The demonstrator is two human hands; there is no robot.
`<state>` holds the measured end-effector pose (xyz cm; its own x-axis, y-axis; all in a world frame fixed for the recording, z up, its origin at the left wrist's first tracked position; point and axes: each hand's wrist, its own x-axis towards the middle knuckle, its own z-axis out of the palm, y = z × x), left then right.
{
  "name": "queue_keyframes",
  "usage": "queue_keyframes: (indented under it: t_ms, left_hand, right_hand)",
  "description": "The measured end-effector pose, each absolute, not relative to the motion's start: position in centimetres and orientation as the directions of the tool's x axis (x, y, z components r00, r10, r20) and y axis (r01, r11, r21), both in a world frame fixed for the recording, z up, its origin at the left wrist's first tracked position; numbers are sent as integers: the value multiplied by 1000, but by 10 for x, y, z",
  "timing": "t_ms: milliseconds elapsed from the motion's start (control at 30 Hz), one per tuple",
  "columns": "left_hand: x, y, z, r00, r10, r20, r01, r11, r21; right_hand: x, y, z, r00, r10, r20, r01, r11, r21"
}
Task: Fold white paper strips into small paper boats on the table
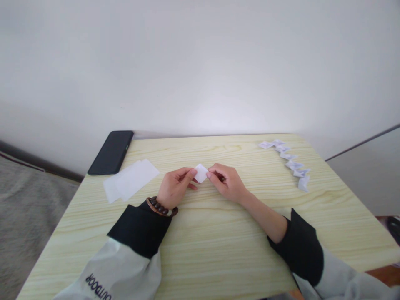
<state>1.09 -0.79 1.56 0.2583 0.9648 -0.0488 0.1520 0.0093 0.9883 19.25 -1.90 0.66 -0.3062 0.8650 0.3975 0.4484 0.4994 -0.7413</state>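
Both arms angle in from the bottom corners, left hand (174, 186) and right hand (228, 181) each thumb-pinching a side of this little folded paper (201, 173) just below mid-frame. It's held diamond-style, one corner pointing up, kinda too square to call a long axis. Bench (215, 254) has flat sheets (131, 180) left, folded pieces (294, 165) right.

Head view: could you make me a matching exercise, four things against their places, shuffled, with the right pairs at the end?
Things:
1. small paper square
2. dark device
3. flat sheets
4. folded pieces

Places:
A. right side of the table
B. pinched by left hand and right hand
C. overlapping, beside the left hand
D. table's far left corner

Pairs: 1-B, 2-D, 3-C, 4-A
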Motion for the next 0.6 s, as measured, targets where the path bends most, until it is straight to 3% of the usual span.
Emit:
queue_keyframes:
  t_ms: [300,600]
  left_hand:
    - [14,-10,19,289,954,-86,91,62,994]
    - [10,-8,19,332,936,-116,204,49,978]
  right_hand:
    - [192,-19,6,-287,883,370,431,464,-774]
    - [192,-20,6,-319,874,367,438,479,-761]
